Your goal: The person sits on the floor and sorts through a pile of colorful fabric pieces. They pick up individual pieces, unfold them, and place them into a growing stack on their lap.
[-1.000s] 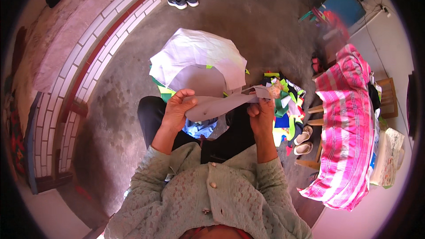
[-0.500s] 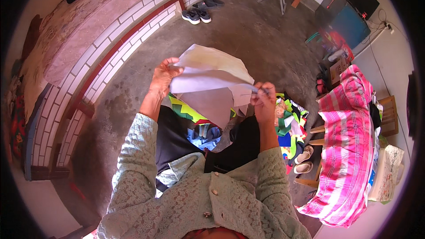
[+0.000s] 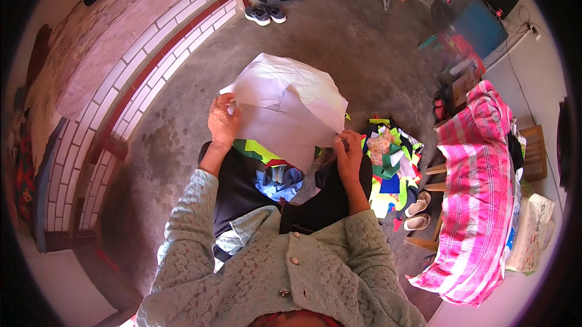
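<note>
A thin white sheet of cloth or paper [image 3: 297, 93] is spread out in front of me above my lap, creased and overlapping itself. My left hand [image 3: 224, 122] pinches its left edge between thumb and fingers. At the sheet's lower right corner, my right hand [image 3: 348, 150] is closed on the edge. Below the sheet, partly hidden by it, are neon yellow-green and red pieces of cloth [image 3: 256, 150]. A bundle of blue cloth [image 3: 280, 184] lies between my knees.
To my right, a heap of colourful fabric scraps [image 3: 391, 166] covers the floor, with beige shoes [image 3: 417, 213] beside it. Further right stands furniture draped in a pink checked cloth [image 3: 476, 193]. A white-tiled ledge [image 3: 136, 78] curves along the left. Dark shoes [image 3: 265, 14] sit ahead.
The sheet has opened out flatter, and its raised fold has dropped. My right hand has moved down and slightly left; my left hand has shifted lower with its grip kept.
</note>
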Motion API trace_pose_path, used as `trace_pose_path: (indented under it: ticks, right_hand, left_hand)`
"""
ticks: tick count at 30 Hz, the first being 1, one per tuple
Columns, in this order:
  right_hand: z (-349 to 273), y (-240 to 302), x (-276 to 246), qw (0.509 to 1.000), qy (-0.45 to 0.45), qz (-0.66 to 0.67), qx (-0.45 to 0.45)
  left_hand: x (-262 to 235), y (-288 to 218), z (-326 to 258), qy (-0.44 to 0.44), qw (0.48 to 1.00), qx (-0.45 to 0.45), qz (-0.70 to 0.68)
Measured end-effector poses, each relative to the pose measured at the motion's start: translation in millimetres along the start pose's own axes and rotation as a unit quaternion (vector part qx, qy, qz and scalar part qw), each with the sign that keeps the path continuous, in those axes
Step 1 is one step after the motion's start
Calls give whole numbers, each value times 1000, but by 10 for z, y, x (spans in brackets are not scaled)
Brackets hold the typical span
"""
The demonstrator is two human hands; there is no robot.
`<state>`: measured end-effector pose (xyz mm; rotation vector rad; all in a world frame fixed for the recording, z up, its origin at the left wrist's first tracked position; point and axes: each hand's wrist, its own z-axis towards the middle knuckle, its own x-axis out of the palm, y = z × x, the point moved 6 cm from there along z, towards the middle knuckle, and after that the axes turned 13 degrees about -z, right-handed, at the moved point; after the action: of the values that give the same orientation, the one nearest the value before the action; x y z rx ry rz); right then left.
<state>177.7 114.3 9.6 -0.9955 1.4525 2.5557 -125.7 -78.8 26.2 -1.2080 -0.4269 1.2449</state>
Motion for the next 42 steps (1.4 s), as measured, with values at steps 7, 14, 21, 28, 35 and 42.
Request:
trace_pose_path:
  ticks: [7, 14, 21, 28, 35, 42]
  right_hand:
    - [-46, 119, -61, 998, -44, -45, -12]
    - [-74, 233, -86, 986, -34, -143, -78]
    - [-131, 472, 75, 961, 69, -198, -183]
    - [-149, 357, 172, 964, 127, -161, -167]
    - [-132, 340, 104, 967, 116, -157, -164]
    - [-117, 337, -20, 980, 49, -111, -156]
  left_hand:
    - [638, -845, -218, 86, 986, 135, 41]
    - [1079, -667, 15, 116, 974, 30, 193]
    - [1253, -479, 51, 144, 987, 46, 61]
    - [1224, -413, 113, 150, 973, 66, -161]
    - [1114, -869, 38, 68, 971, 201, 114]
    - [1679, -692, -322, 245, 915, 198, 251]
